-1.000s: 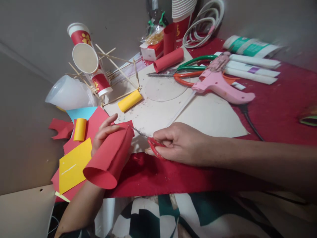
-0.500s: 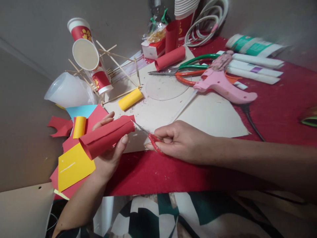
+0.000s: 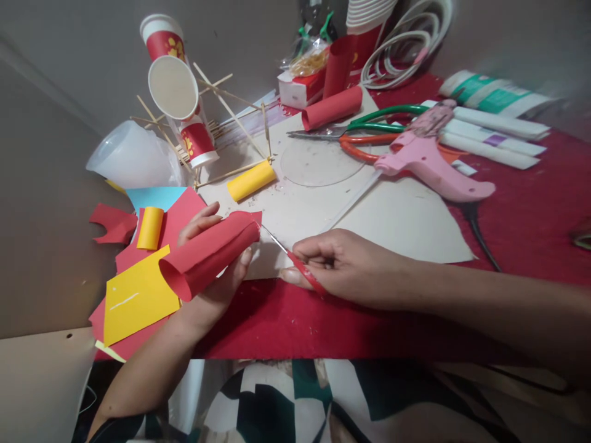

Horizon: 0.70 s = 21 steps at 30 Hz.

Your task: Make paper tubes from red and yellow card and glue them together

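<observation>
In my left hand (image 3: 226, 286) lies a red paper tube (image 3: 210, 255), held tilted with its far right end raised; the fingers wrap behind it and the thumb presses near that end. A seam runs along the tube's side. My right hand (image 3: 341, 264) is closed around red-handled scissors (image 3: 302, 271), whose blades point left and meet the tube's right end. Beyond the tube, a short yellow paper tube (image 3: 252, 180) rests on the white board (image 3: 401, 227). Another yellow tube (image 3: 150, 227) sits on the paper pieces at left.
A pink glue gun (image 3: 429, 157) and green- and orange-handled scissors (image 3: 355, 132) lie behind my right hand. Paper cups (image 3: 173, 87) and a stick frame (image 3: 231, 117) stand at back left. Yellow paper (image 3: 138, 298) lies near my left forearm. A red tube (image 3: 332, 107) lies farther back.
The view has shifted slightly, so most things sit a little to the right. The scissors have turned in my right hand, their blades still at the red tube's end.
</observation>
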Available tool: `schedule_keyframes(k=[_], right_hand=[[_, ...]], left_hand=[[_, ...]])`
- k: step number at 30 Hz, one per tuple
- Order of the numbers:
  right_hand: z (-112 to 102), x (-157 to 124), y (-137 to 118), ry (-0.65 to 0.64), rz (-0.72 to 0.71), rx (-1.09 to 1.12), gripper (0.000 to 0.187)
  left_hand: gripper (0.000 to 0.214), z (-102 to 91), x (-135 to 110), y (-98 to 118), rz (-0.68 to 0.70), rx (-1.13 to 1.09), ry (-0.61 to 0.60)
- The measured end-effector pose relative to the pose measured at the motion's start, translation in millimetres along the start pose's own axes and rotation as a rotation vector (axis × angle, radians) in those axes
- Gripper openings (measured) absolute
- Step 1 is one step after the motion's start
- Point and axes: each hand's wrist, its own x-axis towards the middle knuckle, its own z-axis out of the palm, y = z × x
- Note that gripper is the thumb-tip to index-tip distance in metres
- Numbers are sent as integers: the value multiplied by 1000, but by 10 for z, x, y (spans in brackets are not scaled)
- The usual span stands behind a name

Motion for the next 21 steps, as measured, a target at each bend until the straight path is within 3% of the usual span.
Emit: schedule_keyframes(k=[11, 21], right_hand=[[2, -26, -58, 10, 22, -46, 55], [29, -53, -44, -35, 73, 8, 56]], left_hand=[[49, 82, -49, 36, -2, -19, 34], [50, 65, -99, 44, -98, -91, 31]])
